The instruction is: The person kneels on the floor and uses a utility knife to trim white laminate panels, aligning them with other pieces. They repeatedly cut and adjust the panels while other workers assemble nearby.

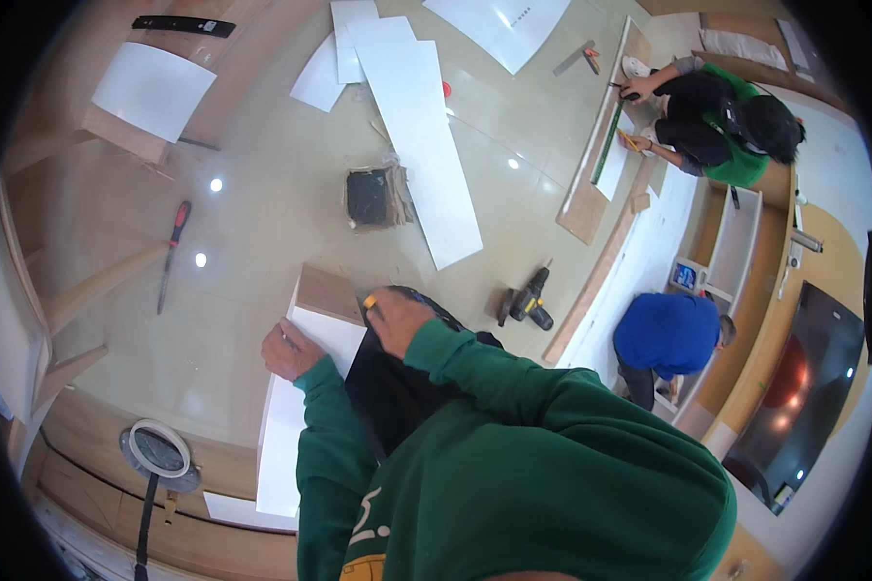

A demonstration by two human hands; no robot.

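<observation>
A long white-faced board [326,332] with a bare brown end [327,292] lies in front of me, its near part running down along my left forearm. My left hand [293,350] is closed over the board's left edge, close to the brown end. On the other side, my right hand [399,320] is closed around a small tool with a yellow-orange end [369,302]. Most of that tool is hidden in my fist, so its kind does not show. My dark trouser leg [383,387] is against the board's right side.
A cordless drill [528,302] lies right, a red-handled screwdriver [176,225] left. Ahead are a dark square opening [367,197] and white sheets [419,136]. Two people work at right: one in green [736,126] at a board, one in blue [670,334]. A chair [19,310] stands left.
</observation>
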